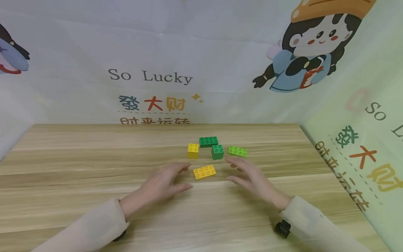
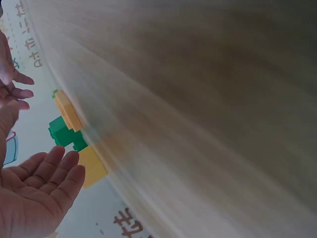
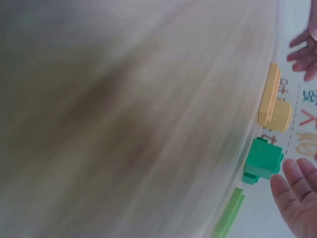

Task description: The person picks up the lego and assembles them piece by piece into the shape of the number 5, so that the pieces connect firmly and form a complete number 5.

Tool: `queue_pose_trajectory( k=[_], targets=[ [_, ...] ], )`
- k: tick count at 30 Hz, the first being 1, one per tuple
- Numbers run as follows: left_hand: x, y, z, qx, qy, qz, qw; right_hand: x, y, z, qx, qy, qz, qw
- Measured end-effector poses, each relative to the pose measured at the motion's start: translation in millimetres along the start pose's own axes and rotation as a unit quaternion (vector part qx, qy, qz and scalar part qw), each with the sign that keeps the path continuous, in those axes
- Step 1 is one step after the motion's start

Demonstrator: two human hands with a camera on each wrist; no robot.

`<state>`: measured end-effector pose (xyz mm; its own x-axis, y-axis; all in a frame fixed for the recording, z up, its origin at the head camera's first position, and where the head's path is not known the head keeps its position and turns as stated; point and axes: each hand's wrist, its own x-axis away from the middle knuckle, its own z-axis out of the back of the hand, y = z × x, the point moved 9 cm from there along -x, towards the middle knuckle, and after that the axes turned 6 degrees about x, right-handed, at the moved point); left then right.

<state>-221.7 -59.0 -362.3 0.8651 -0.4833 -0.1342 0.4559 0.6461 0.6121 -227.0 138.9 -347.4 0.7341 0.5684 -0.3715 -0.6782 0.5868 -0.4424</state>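
Left hand: yours (image 1: 162, 180) hangs just beside the flat yellow brick (image 1: 204, 172), thumb spread from the fingers, gripping nothing.
Right hand: yours (image 1: 253, 178) mirrors it on the side toward the surface's (image 1: 94, 150) right edge, also spread and holding nothing; both palms seem turned inward to leave the bricks room between.
Flat yellow brick: it lies between your hands, farthest of the five from the far edge, probably the easiest to reach from either side.
Yellow block (image 1: 193, 151): stands beyond it, well apart from the far left corner.
Green block (image 1: 217, 152): stands before the long green brick (image 1: 208, 141), which is closest to the far edge; you cannot tell whether they touch.
Light green brick (image 1: 237, 151): lies flat, nearest the far right corner.
Studs: all up, likely leaving sides free for fingers.
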Motion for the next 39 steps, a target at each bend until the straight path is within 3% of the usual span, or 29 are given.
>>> queue_pose_trajectory(
  k=[4, 11, 16, 25, 39],
  targets=[
    [-8.4, -7.2, -6.3, 0.019, 0.002, 0.044, 0.9988, -12.0, 25.3, -4.1, -0.083, 0.007, -0.096, 0.992],
    [-20.3, -16.3, -16.2, 0.041, -0.003, 0.097, 0.9945, -26.7, 56.4, -16.6, -0.139, 0.002, -0.211, 0.968],
    [-26.1, -19.6, -17.9, 0.041, 0.004, 0.115, 0.9925, -35.8, 61.1, -25.6, -0.160, -0.002, -0.228, 0.961],
    [-37.5, -14.2, -25.5, 0.014, -0.002, 0.096, 0.9953, -44.9, 66.2, -38.5, -0.183, -0.005, -0.270, 0.945],
    [-41.4, -8.1, -26.7, 0.000, 0.021, 0.078, 0.9967, -50.5, 68.9, -41.6, -0.147, 0.000, -0.278, 0.949]
  ],
)
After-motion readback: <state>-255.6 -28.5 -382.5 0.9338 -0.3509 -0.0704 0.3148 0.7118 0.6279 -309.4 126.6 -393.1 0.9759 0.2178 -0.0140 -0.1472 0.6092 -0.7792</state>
